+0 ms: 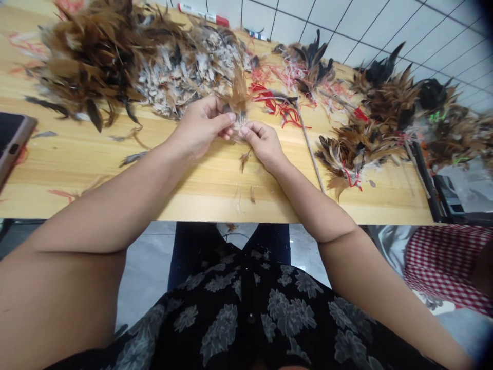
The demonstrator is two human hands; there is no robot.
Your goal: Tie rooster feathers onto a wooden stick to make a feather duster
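Between my two hands, a small bunch of brown feathers point(239, 92) stands with its tips pointing away from me and its pale quill ends toward me. My left hand point(206, 123) pinches it from the left, thumb against fingers. From the right, my right hand point(264, 144) pinches the quill ends with thumb and forefinger. Just beyond my left hand lies a heap of loose feathers point(188, 67), grey-white at the quills and brown at the left. A few stray feathers point(244, 160) lie on the wooden table point(215, 195) under my hands.
Red ribbon strips point(269, 100) lie beyond my right hand, beside a thin stick point(310, 146). Tied feather bundles point(358, 149) fill the right side. A phone point(13, 144) is at the left edge. A red marker point(202, 14) lies by the tiled wall point(327, 20). Checked cloth point(447, 262) shows lower right.
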